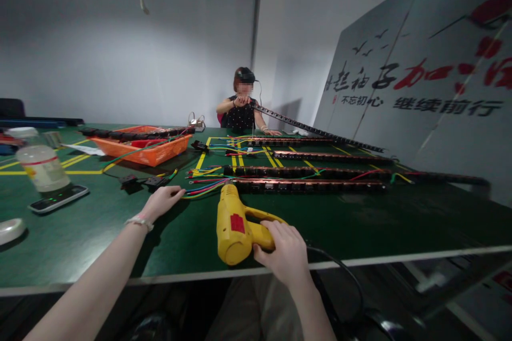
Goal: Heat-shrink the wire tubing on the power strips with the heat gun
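My right hand (285, 254) is closed round the handle of a yellow heat gun (234, 224), whose nozzle points away from me at the coloured wires (204, 187) of the nearest black power strip (308, 186). My left hand (162, 201) rests on the green table (360, 224) with fingers stretched toward those wire ends, just short of them, holding nothing. A bracelet sits on that wrist.
Three more long black strips (320, 157) lie farther back. An orange tray (140, 150) holds strips and wires at the left. A plastic bottle (42, 165), a phone (58, 198) and small black sockets (138, 181) sit left. A person (242, 109) opposite lifts another strip.
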{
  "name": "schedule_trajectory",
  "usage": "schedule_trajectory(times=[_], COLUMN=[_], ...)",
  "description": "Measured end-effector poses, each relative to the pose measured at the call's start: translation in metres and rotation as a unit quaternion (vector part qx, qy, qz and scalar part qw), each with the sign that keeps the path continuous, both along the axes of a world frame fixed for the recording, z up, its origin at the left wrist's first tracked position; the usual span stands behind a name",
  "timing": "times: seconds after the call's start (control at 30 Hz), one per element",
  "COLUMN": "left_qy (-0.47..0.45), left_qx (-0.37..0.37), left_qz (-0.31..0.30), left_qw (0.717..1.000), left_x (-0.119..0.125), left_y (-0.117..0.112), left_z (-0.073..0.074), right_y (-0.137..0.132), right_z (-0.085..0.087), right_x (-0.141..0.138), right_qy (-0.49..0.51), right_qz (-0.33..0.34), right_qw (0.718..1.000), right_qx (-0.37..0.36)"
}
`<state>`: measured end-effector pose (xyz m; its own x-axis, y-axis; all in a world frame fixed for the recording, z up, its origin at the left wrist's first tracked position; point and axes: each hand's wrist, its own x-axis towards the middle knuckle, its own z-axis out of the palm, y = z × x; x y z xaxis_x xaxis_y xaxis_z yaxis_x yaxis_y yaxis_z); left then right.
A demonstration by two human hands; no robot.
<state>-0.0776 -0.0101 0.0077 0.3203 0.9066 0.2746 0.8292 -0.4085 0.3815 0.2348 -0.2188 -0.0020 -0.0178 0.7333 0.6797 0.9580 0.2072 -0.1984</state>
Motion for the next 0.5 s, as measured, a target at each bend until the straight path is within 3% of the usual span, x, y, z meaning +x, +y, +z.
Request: schedule_trajectory(times=[0.5], left_qy=[-0.044], left_qx=[0.015], left_qz=[-0.023], left_qw=[0.999], left_x=[0.003], left_y=[0.007], left_z=[-0.005], right_y=[-0.006], right_z=[0.005], right_x=[-0.011], right_qy=[0.001], right_qz=[-0.005], right_qw=[0.999], right_qx=[-0.037])
